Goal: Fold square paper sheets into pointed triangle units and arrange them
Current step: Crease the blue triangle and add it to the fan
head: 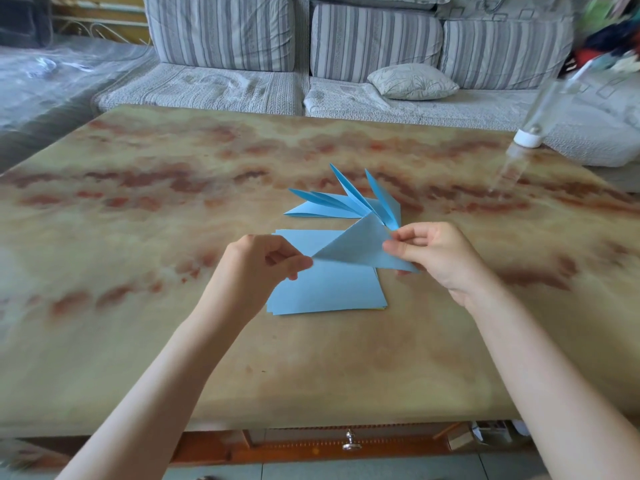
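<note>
So I've got one blue sheet (360, 249) up in the air, just right of the middle of the frame, and it's folded into a triangle with its peak pointing away from me. My left hand (273, 259) pinches the triangle's left corner between thumb and fingertips, with the other fingers curled in. My right hand (433, 258) grips the right side of it, thumb on top and fingers curled underneath, so both hands are closed on the same piece.

Right below it, flat on the table (156, 341), is the stack of unfolded blue squares (329, 292). It's a bit fanned out at the edges, and the held triangle covers its upper right part.

Just behind that, towards the top of the frame, are the finished pointed units (332, 206). They sit together in a fan, some tips pointing to the upper left and a couple sticking nearly straight up. The nearest one looks like it touches my right fingertips, but I can't really tell.

The table has a marbled tan and reddish top. There's a drawer with a metal knob (351, 441) at the bottom edge of the frame. A clear bottle-like thing with a white cap (528, 136) stands tilted at the table's upper right corner, but it's too blurry to say more. Across the top is a striped grey sofa (221, 32) with a small cushion (412, 81) on the seat.
</note>
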`<action>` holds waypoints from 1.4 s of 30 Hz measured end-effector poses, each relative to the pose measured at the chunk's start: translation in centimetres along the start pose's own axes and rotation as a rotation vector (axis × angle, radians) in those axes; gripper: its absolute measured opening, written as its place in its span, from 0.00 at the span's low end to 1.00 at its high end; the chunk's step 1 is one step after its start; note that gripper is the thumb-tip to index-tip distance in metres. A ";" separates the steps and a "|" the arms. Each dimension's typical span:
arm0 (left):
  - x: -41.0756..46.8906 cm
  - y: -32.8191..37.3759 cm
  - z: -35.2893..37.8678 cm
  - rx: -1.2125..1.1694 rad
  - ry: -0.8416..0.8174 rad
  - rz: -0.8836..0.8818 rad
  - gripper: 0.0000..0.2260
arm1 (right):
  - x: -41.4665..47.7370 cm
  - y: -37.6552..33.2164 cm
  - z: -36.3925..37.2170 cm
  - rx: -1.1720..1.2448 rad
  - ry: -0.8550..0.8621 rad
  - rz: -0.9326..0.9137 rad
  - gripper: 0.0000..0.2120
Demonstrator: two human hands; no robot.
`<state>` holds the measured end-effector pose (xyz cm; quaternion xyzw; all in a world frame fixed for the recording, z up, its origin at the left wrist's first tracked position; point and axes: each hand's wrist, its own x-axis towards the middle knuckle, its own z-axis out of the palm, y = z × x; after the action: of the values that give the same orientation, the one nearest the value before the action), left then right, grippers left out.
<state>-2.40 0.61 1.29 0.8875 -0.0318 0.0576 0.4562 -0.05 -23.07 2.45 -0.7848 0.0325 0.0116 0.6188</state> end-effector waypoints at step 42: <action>-0.3 0.4 0.9 0.370 -0.043 0.221 0.09 | -0.6 0.5 3.2 -0.437 -0.289 -0.336 0.12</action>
<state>-2.73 -0.40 1.06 0.9482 -0.1276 0.0932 0.2756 -0.57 -20.04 1.25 -0.8838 -0.1892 0.0272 0.4269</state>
